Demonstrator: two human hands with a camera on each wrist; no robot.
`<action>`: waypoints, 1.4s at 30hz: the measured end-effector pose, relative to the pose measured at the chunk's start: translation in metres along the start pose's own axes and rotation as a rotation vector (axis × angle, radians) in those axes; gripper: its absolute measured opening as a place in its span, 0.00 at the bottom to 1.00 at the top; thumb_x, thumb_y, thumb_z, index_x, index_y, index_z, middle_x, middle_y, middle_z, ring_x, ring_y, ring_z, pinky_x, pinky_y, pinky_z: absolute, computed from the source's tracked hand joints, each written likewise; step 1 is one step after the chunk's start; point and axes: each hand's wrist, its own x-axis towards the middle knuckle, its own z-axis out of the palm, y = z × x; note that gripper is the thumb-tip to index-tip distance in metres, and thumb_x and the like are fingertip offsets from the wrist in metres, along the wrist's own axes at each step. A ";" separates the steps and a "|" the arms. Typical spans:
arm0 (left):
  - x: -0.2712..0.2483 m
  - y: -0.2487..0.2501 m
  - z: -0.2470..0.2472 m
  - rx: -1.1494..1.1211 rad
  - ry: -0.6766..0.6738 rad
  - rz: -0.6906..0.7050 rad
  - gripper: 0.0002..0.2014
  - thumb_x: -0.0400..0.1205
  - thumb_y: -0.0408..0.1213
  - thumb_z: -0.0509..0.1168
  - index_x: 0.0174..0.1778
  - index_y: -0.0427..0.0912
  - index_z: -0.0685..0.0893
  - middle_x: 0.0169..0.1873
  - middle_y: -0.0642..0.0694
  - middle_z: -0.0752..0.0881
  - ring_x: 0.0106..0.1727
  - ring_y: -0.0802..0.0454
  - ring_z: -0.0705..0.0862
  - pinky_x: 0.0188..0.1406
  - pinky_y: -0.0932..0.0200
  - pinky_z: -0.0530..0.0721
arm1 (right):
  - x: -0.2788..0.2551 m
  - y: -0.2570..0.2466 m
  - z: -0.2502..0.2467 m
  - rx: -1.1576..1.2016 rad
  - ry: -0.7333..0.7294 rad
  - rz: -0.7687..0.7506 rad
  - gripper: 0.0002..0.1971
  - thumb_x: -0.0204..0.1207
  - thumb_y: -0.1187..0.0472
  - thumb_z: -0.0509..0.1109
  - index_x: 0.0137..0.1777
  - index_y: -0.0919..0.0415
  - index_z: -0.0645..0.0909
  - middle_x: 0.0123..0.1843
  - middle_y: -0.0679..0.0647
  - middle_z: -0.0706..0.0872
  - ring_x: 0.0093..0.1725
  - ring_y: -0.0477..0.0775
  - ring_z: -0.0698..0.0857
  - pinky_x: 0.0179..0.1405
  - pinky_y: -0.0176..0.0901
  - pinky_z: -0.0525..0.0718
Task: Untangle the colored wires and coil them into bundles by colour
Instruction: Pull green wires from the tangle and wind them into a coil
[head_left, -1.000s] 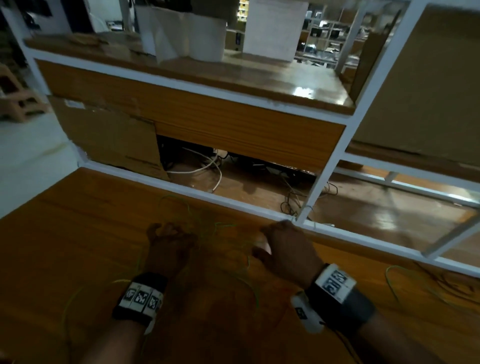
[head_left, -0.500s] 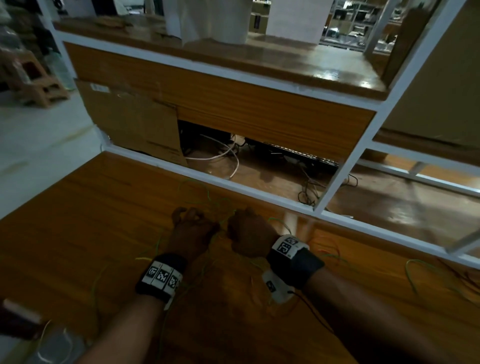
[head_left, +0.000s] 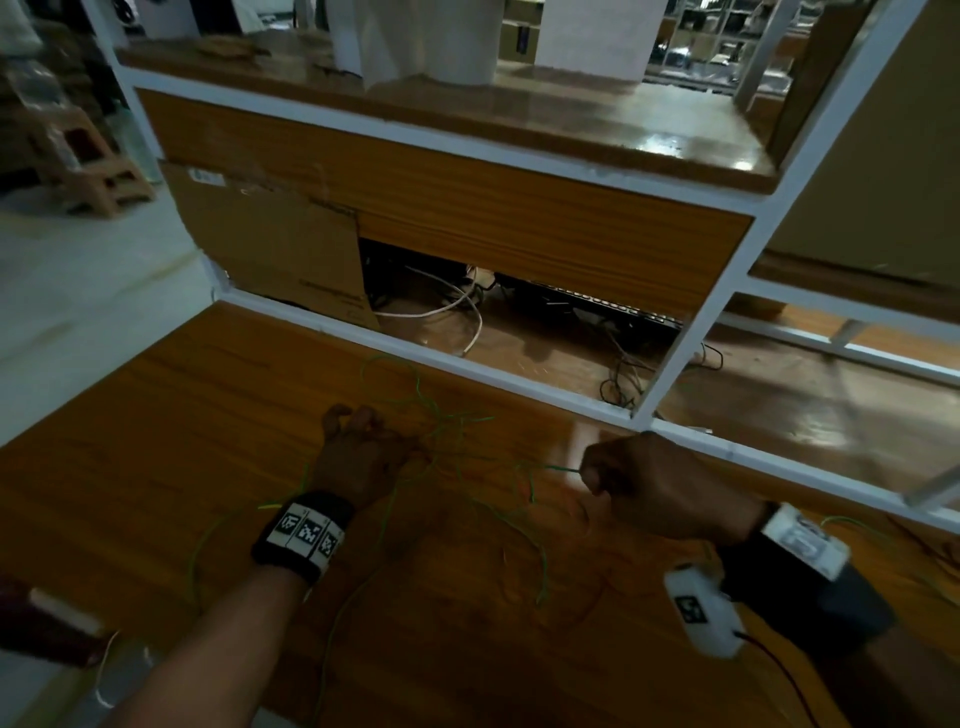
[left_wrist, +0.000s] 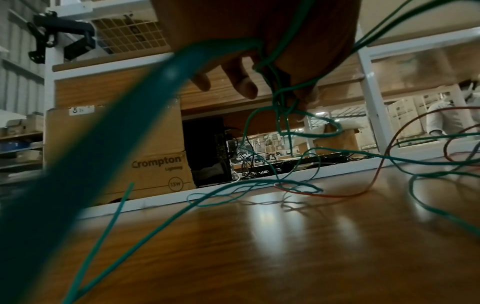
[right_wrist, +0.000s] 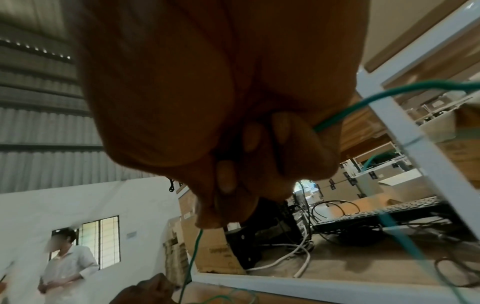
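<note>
— What's the right hand (head_left: 657, 486) doing?

— It's curled into a fist around a green wire (head_left: 553, 468); the strand comes out by the thumb side and runs left, stretched above the table (head_left: 156, 441). From the right wrist view the fingers (right_wrist: 283, 131) are folded tight into the palm with the wire pinched between them.

— And the left hand (head_left: 358, 457)?

— Fingers bent, gripping a knot of green strands (left_wrist: 281, 102) right at the fingertips. The left wrist camera shows several loops hanging from that pinch and draping down to the wood.

— So both hands are on the same tangle?

— On green wire, yes; the hands are apart, with the tangle (head_left: 447, 436) lying between them, closer to the left one. More green trails off toward the near edge of the table past the left wrist.

— Any other colour?

— A red wire (left_wrist: 337, 195) lies on the tabletop, crossing the green loops near the white frame rail (head_left: 519, 382).

— Beyond the table?

— A cardboard box (head_left: 280, 249) marked Crompton stands behind the rail, and white cables (head_left: 462, 312) lie on the shelf beside it.
</note>
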 end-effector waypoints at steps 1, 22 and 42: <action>0.000 -0.001 -0.001 0.012 -0.023 -0.008 0.14 0.78 0.52 0.58 0.44 0.63 0.91 0.38 0.59 0.91 0.53 0.46 0.77 0.62 0.43 0.63 | -0.007 0.004 -0.001 0.000 0.003 0.011 0.10 0.72 0.56 0.61 0.33 0.40 0.75 0.34 0.41 0.81 0.34 0.41 0.81 0.34 0.48 0.80; 0.002 0.025 -0.004 0.082 -0.206 -0.088 0.05 0.70 0.46 0.75 0.40 0.62 0.90 0.34 0.57 0.88 0.55 0.43 0.79 0.64 0.35 0.66 | 0.094 -0.053 0.087 0.057 -0.065 0.104 0.19 0.88 0.45 0.65 0.58 0.60 0.88 0.55 0.57 0.91 0.50 0.60 0.90 0.51 0.59 0.91; -0.019 -0.031 0.011 -0.029 -0.112 -0.307 0.14 0.77 0.58 0.63 0.44 0.59 0.92 0.43 0.56 0.91 0.65 0.48 0.80 0.68 0.39 0.58 | 0.003 0.014 0.025 0.190 0.032 0.156 0.14 0.88 0.62 0.66 0.40 0.60 0.87 0.35 0.53 0.88 0.31 0.44 0.84 0.32 0.30 0.79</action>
